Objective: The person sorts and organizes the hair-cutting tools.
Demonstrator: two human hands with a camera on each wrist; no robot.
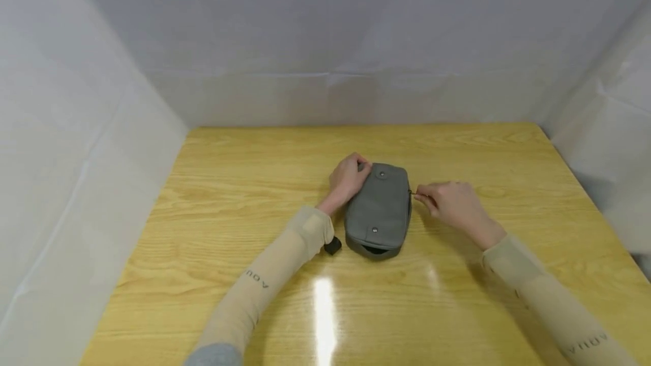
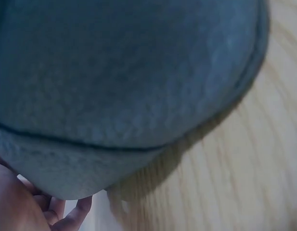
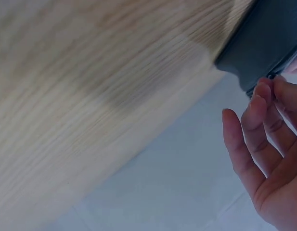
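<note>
A glossy wooden table stands enclosed by white sheeting walls, reflecting overhead light.

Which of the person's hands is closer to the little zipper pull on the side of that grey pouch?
Right. The right hand pinches the zipper pull; the left hand grips the grey pouch's far left corner.

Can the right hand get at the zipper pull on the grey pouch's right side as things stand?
Probably yes: the right hand is already at the grey pouch, fingertips pinching at its right edge, nothing between. The pull itself is too small to make out.
</note>
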